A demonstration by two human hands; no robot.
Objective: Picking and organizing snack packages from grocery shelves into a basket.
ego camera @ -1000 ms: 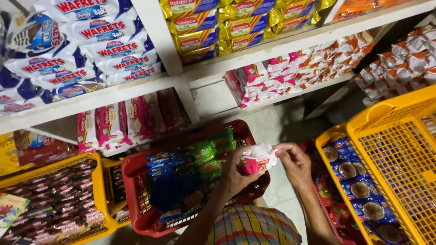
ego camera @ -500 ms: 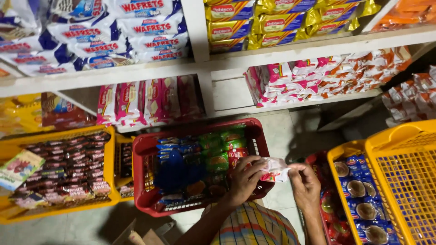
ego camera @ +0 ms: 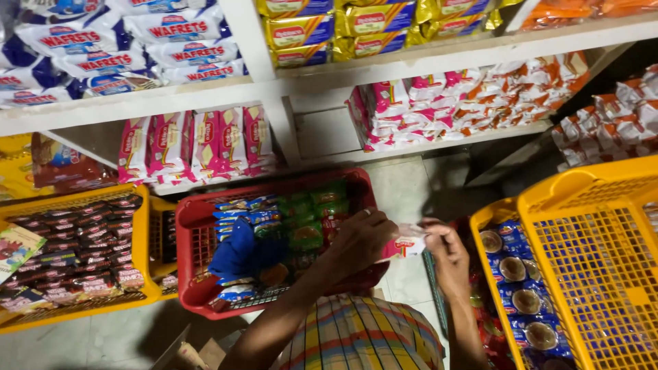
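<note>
Your left hand and right hand pinch a pink packet between fingertips, over the red basket rim (mid-handling); next, a steady grip.

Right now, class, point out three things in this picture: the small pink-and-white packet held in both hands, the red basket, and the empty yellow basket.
pink-and-white packet (ego camera: 406, 245), head view, on its pink front face.
red basket (ego camera: 186, 226), head view, on its left rim.
empty yellow basket (ego camera: 582, 183), head view, on its near top rim.
</note>
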